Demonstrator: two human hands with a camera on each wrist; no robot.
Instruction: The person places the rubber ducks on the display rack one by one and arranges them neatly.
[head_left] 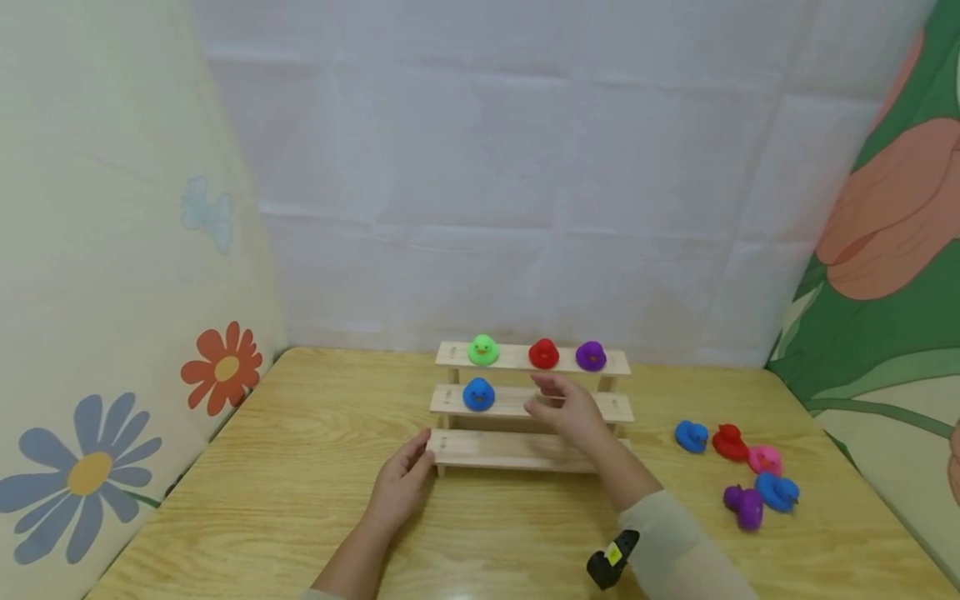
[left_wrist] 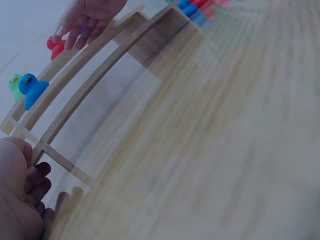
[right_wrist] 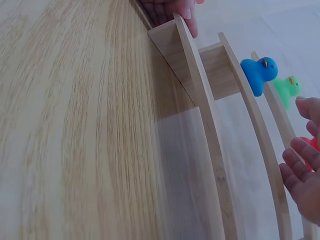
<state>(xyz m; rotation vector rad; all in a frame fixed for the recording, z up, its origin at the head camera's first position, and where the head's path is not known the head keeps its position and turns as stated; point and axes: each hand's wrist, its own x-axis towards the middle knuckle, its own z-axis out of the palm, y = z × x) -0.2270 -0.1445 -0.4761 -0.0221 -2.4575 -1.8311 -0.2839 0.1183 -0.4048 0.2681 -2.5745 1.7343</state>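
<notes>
A three-tier wooden display stand [head_left: 487, 450] stands on the table. My left hand [head_left: 401, 483] grips the left end of its lowest board, thumb and fingers on either side of the board end. A blue rubber duck [head_left: 478, 395] sits at the left of the middle board. On the top board are a green duck [head_left: 483, 351], a red duck [head_left: 543, 354] and a purple duck [head_left: 591, 357]. My right hand [head_left: 573, 414] hovers by the middle board, right of the blue duck, with its fingers spread and holding nothing. In the right wrist view, its fingers [right_wrist: 302, 160] partly hide the red duck.
At the right of the table lie loose ducks: a blue duck [head_left: 691, 437], a red duck [head_left: 730, 442], a pink duck [head_left: 766, 459], another blue duck [head_left: 777, 492] and a purple duck [head_left: 745, 507] tipped over. A white cloth [head_left: 525, 167] hangs behind the stand.
</notes>
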